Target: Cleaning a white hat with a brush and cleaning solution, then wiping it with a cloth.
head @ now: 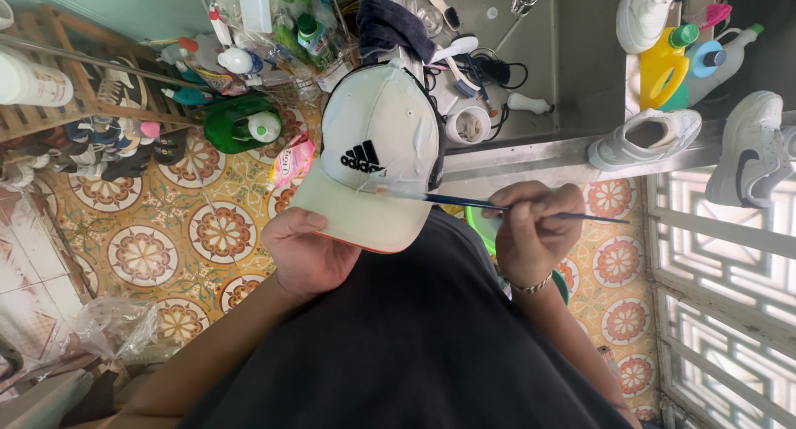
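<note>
In the middle of the frame, the left hand (305, 253) is gripping the brim of a white fabric baseball cap with a black logo (377, 151), thumb on top and fingers curled beneath. The right hand (531, 226) is pinching a thin dark-handled paintbrush (497, 205), its tip touching the cap near the logo. The cap's crown is looking largely white already; the brim edge's reddish trim seems untouched.

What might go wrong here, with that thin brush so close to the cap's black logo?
The brush tip sits right beside the black logo on the white cap, so a slip of the right hand could smear it. The left hand grips only the brim, so the cap may wobble. Below lies a patterned tile floor; a dropped cap could get dirty.
</note>
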